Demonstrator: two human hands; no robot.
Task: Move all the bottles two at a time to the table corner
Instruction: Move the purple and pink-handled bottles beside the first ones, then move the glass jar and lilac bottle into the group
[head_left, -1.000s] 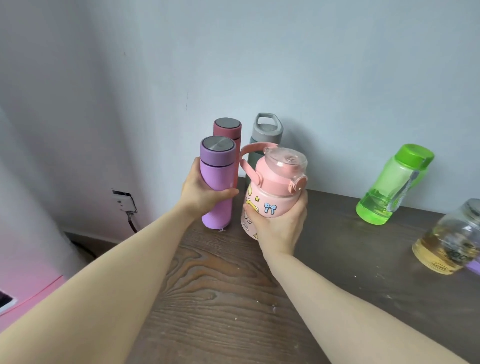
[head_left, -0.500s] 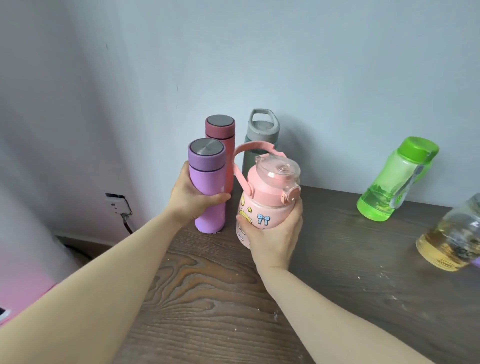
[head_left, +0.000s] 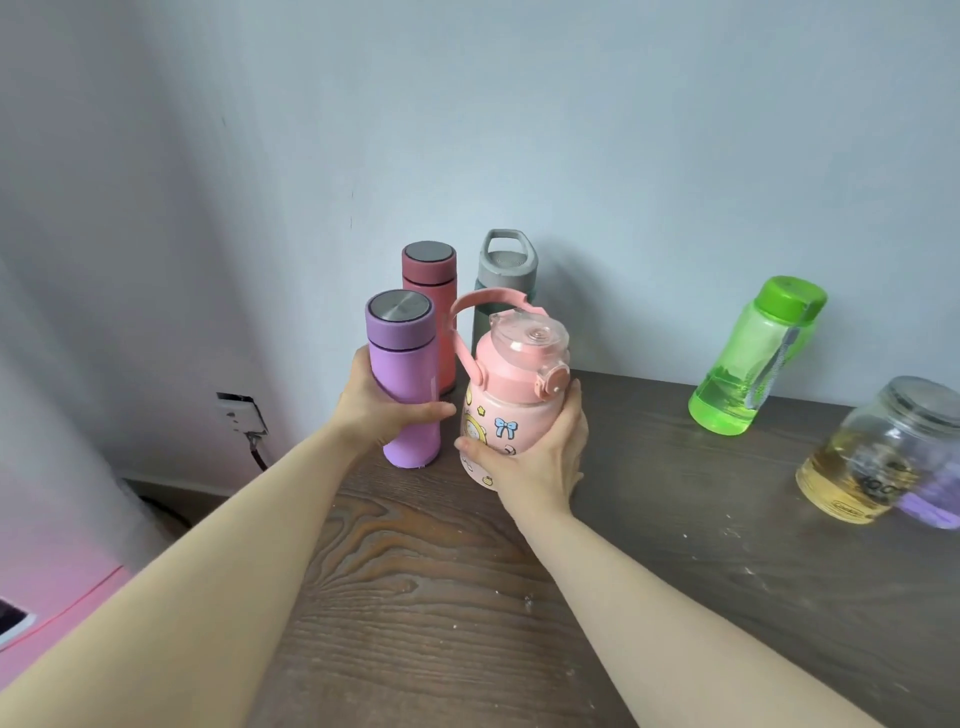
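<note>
My left hand (head_left: 382, 410) is wrapped around a purple flask (head_left: 402, 374) that stands on the dark wooden table (head_left: 426, 597) near its far left corner. My right hand (head_left: 540, 457) grips a round pink bottle (head_left: 511, 395) with a handle and cartoon stickers, right beside the flask. Behind them, against the wall, stand a red flask (head_left: 434, 291) and a grey-lidded bottle (head_left: 506, 270). Further right are a green bottle (head_left: 753, 358) and a clear jar (head_left: 878, 452) holding yellow liquid.
The table's left edge runs close to the purple flask; beyond it the floor drops away, with a wall socket (head_left: 241, 413) and a cable. A purple object (head_left: 935, 499) peeks out behind the clear jar at the right edge.
Both hands have lowered the purple flask and the pink bottle slightly toward the table in front of the red and grey ones; the view has shifted a little.
</note>
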